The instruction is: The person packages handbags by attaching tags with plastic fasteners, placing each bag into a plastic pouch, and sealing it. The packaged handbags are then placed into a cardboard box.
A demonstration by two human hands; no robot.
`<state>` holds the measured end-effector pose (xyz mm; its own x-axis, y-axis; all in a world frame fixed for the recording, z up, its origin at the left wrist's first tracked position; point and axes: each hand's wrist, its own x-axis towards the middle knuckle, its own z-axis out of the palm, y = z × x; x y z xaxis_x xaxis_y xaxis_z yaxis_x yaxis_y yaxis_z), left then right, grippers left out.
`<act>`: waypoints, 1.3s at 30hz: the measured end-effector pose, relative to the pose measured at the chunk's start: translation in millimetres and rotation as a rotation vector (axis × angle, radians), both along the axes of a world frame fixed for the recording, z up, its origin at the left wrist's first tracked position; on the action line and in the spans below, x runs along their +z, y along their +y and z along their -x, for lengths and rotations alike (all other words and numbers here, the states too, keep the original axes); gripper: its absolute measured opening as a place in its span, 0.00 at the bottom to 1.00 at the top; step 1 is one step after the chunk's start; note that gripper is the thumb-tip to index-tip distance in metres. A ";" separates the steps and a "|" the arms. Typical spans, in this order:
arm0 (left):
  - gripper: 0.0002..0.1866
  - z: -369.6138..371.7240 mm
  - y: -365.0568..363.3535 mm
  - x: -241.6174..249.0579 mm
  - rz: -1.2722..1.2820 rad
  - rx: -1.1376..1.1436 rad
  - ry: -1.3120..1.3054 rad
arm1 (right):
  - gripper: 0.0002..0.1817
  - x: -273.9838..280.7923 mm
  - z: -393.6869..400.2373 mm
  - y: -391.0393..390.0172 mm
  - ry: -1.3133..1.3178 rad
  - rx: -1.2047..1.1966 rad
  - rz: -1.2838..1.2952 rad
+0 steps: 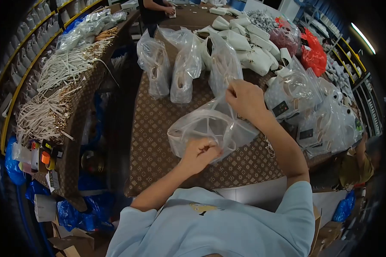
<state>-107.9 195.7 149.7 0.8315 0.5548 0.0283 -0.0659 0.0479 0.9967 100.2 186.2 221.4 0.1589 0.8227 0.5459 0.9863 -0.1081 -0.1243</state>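
A clear plastic bag [188, 129] lies across the patterned table near its front edge, with a pale item showing dimly through it. My right hand [245, 99] is closed on the gathered upper end of this bag. Lower down, my left hand [200, 153] has its fingers curled together at the bag's near side. Just beyond stand three plastic-wrapped pale items: one at left [158, 70], one in the middle [183, 81] and one at right [222, 60]. My right hand is close to the right one's base.
White pouch-like pieces [248, 40] are heaped at the back, near a red plastic bag [313, 53]. Wrapped handbags [319, 113] crowd the right side. Pale straps with gold fittings [51, 107] cover a left table. Another person's hands [170, 10] work at the far end.
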 end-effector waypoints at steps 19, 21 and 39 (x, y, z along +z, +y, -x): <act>0.13 16.7 -0.7 41.0 -0.916 0.232 -0.207 | 0.30 -13.9 23.2 -38.2 0.728 0.306 0.341; 0.13 -8.9 12.6 21.3 -0.845 0.157 0.085 | 0.29 -24.3 25.2 -42.6 0.540 0.364 0.202; 0.06 -23.9 -8.9 -56.1 0.138 0.114 -0.203 | 0.26 -75.5 3.9 -58.3 0.130 0.168 -0.109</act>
